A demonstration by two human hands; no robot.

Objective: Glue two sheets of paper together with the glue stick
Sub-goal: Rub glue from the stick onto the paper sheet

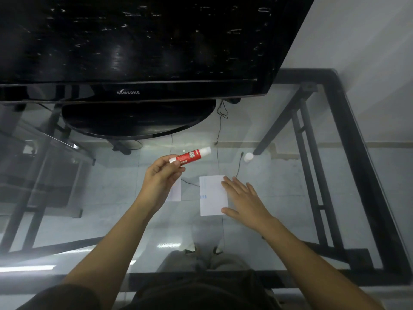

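Observation:
My left hand (161, 175) holds a red and white glue stick (191, 155) raised above the glass table, its white tip pointing right and away. A white sheet of paper (211, 195) lies flat on the glass, and my right hand (244, 201) rests flat on its right edge with fingers spread. A second white sheet (176, 192) lies to the left, mostly hidden under my left hand. A small white cap (248, 157) sits on the glass further back to the right.
A black Samsung television (134, 63) on an oval stand (138, 119) fills the back of the glass table (301, 220). The table's black metal frame (366, 175) runs along the right. Thin cables (220, 135) hang behind the stand.

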